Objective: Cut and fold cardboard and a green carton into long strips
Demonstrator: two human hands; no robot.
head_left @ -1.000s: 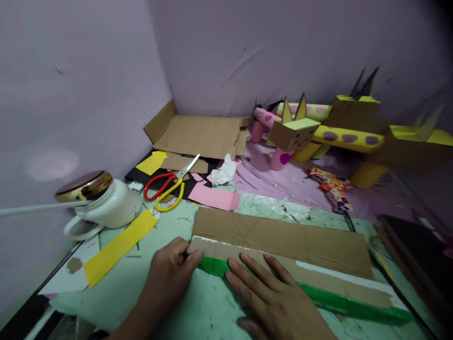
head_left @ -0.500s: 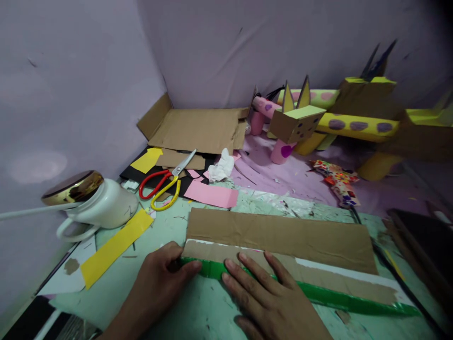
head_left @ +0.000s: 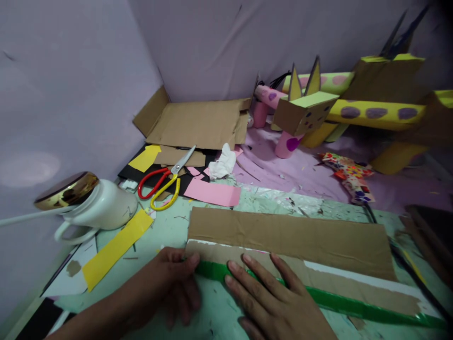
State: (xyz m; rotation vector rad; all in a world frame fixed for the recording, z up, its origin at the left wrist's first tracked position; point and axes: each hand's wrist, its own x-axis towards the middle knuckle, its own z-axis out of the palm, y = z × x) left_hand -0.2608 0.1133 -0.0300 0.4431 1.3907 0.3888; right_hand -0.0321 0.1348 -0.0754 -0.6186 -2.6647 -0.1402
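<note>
A long cardboard strip (head_left: 283, 236) lies across the pale green table top, with a band of green tape (head_left: 336, 304) along its near edge. My left hand (head_left: 173, 283) rests at the strip's left corner, fingers curled loosely, thumb pressing the tape end. My right hand (head_left: 272, 302) lies flat beside it, fingers stretched out over the green tape and the cardboard's near edge. Neither hand grips anything that I can see.
Red and yellow scissors (head_left: 163, 182) lie behind the strip, by pink paper (head_left: 212, 193) and crumpled tissue (head_left: 222, 165). A white jar with a gold lid (head_left: 92, 203) and a yellow paper strip (head_left: 116, 248) are at left. Flattened cardboard (head_left: 194, 123) and yellow spotted cardboard animals (head_left: 354, 111) stand at the back.
The view has tipped down and shifted slightly. My left hand has slid a little toward me along the tape end and its fingers have curled more. My right hand stays flat.
</note>
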